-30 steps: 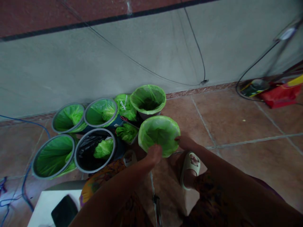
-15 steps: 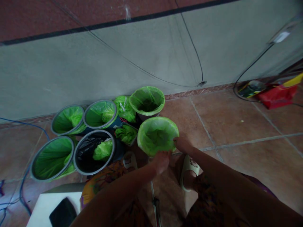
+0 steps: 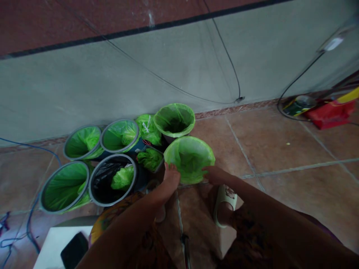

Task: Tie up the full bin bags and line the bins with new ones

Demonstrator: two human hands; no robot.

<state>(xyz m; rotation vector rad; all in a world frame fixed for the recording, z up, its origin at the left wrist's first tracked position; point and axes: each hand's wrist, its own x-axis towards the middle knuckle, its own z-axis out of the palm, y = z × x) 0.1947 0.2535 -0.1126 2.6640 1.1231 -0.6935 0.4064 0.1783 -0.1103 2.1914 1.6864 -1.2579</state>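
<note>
Between my feet and the wall stands a trash bin lined with a green plastic bag [image 3: 192,158], its mouth facing up and the bag folded over the rim. My left hand [image 3: 171,178] grips the bag's edge at the left front of the rim. On the right front of the rim, my right hand [image 3: 213,175] has its fingers closed on the same bag. The fingertips are partly hidden by the bag and by dim light. Right behind it is another bin with a green liner [image 3: 174,119].
To the left stand several grey-rimmed bins, one a black-lined bin [image 3: 97,183]. A tied green bag [image 3: 148,129] and a small box of green bags [image 3: 150,158] lie between. A white stool [image 3: 50,246] carries a phone [image 3: 74,250]. At the far right is a red dustpan [image 3: 329,114].
My left hand has moved left along the rim, from the front to the left front side. My right hand has shifted slightly down. The lined bin's mouth has tilted a little.
</note>
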